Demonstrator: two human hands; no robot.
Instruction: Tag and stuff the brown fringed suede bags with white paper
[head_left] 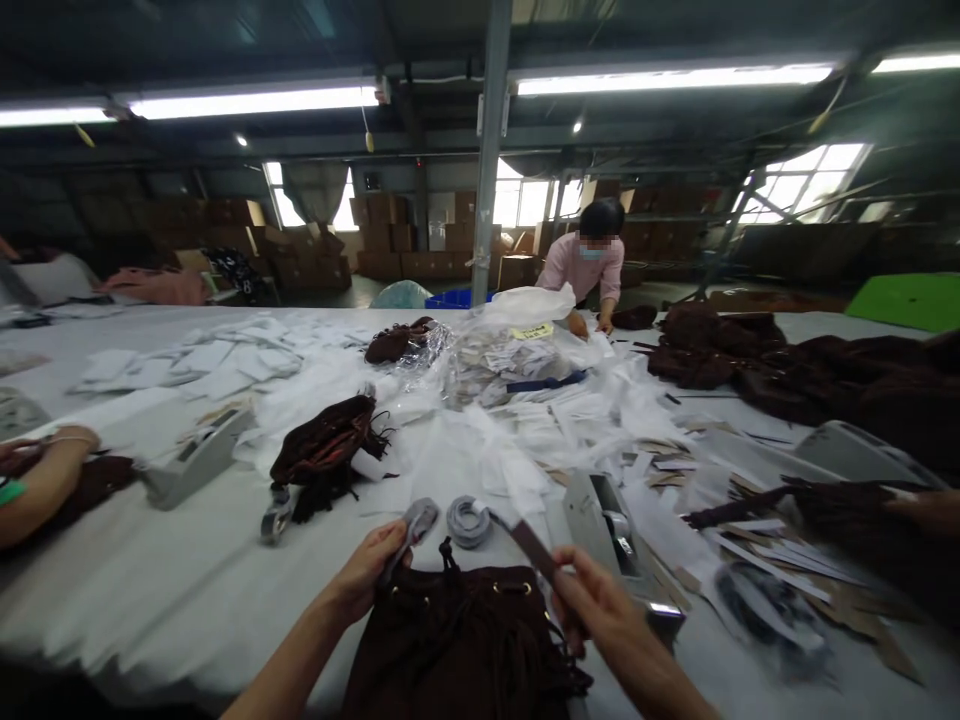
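A dark brown drawstring bag [457,640] with metal eyelets and a knotted cord lies in front of me at the table's near edge. My left hand [367,570] is closed on a grey coiled strap [421,518] above the bag's upper left corner. Between the fingers and thumb of my right hand [589,595] is a flat brown strip [532,550], held over the bag's upper right side. Just beyond the bag, a second grey strap coil [469,522] rests on the table; whether it joins the brown strip, I cannot tell.
Grey tape dispensers stand right [611,530] and left [199,455]. Another brown bag [330,450] lies ahead, near plastic wrapping [510,360] and white paper pieces [202,355]. Brown bags [825,370] are heaped at right. Co-workers' hands show at both sides; a masked person [585,260] leans opposite.
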